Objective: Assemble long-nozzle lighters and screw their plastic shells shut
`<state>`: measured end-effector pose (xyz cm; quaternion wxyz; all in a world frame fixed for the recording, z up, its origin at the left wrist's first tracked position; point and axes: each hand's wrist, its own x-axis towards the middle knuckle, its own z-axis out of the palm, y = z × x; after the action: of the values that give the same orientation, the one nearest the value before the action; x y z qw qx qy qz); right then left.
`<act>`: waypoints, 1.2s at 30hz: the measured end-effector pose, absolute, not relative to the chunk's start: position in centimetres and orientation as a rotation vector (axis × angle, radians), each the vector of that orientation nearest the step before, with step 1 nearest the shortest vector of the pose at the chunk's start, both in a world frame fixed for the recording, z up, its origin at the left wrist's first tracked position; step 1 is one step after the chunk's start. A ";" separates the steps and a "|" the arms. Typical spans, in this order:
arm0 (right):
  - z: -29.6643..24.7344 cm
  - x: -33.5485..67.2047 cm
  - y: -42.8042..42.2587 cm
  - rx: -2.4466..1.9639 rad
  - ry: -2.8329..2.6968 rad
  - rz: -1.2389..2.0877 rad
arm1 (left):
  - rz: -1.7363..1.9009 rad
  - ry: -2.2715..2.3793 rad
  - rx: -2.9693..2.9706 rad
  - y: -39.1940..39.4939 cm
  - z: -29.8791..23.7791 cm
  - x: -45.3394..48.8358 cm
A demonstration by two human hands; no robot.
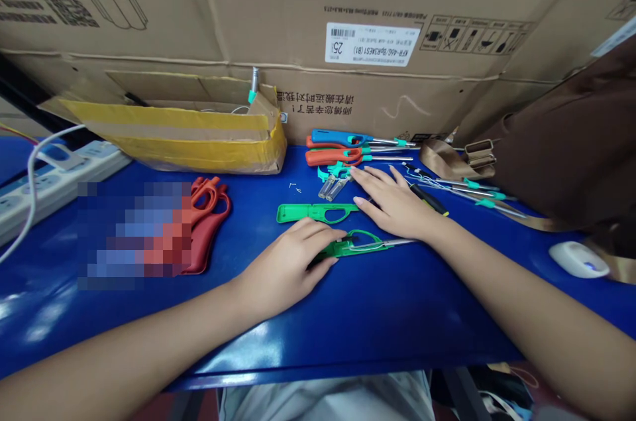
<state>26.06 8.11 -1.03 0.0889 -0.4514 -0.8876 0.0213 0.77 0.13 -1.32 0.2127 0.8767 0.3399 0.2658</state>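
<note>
Hands: our left hand (284,267) grips the green half-shell (342,250), metal rod (405,241) running out its right end. Our right hand (392,203), fingers spread, sits beyond the half-shell by clear tanks (326,187); can't tell if it's holding anything. Green cover (312,211) lies just beyond the half-shell, lighters (334,157) farther. We'd call this loading the half-shell; next move probably needs a part seated, left hand steady.
</note>
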 end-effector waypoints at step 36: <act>-0.2 27.6 7.7 -1.250 -2.580 -0.079 | 0.672 0.960 2.447 0.0 -1.0 0.4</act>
<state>27.64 7.70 -0.19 0.1364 -0.4317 -0.8912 -0.0273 0.38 0.01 -1.03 0.2125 0.8814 0.3456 0.2419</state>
